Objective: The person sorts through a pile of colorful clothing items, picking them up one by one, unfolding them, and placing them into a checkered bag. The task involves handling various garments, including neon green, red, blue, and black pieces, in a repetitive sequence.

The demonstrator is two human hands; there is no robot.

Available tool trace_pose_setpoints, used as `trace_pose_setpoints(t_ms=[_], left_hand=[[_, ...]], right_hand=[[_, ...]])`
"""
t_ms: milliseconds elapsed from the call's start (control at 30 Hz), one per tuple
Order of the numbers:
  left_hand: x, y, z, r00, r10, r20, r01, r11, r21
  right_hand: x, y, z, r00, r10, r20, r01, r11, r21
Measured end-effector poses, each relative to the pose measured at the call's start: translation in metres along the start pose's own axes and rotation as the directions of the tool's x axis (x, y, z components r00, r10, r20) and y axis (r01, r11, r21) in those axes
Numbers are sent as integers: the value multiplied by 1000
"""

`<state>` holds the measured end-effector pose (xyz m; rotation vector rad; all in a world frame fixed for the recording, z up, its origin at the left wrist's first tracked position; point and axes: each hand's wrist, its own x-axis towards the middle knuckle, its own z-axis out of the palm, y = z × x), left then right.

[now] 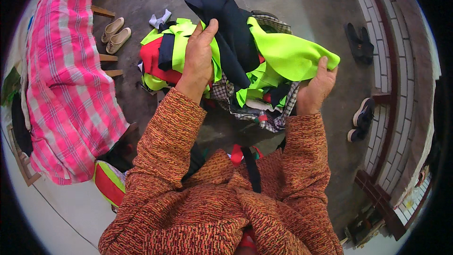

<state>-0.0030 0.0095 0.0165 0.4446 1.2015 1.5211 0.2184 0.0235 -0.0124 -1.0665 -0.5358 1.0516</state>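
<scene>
My left hand (198, 59) is closed on a black piece of cloth (231, 33) that stands up above the pile and hangs down in folds. Neon yellow-green cloth also lies close against that hand's fingers. Between the thumb and fingers of my right hand (317, 87) is the edge of a neon yellow-green piece of cloth (292, 54), which stretches back toward the black one. Whether the two pieces are joined, I cannot tell. Beneath both hands sits a heap of scraps in neon, red cloth (156, 61) and black, partly on a checked cloth (222, 92).
At the left, a pink plaid cover (71, 80) drapes over furniture with wooden legs. Beige shoes (115, 35) stand beside it. Dark slippers (359, 42) and dark sneakers (362, 118) lie along the brick-patterned edge (382, 66) at right. A white scrap (160, 19) rests behind the pile.
</scene>
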Motion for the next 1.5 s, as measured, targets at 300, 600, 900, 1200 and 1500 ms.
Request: trace_pose_setpoints(t_ms=[300,600,900,1200,1500], left_hand=[[12,-7,-13,979,-150,141,188,929,-320],[2,-15,-2,971,-181,154,221,925,-310],[1,-27,5,980,-161,117,182,963,-199],[-7,-16,8,948,-223,228,291,897,-333],[5,-27,-8,975,-205,87,214,969,-126]], right_hand=[[-6,-20,10,978,-189,90,203,962,-181],[-21,-8,10,845,-232,481,451,793,-409],[-40,0,19,628,-1,778,587,657,-473],[-46,7,20,701,60,711,530,623,-576],[-16,0,0,853,339,397,-369,929,0]])
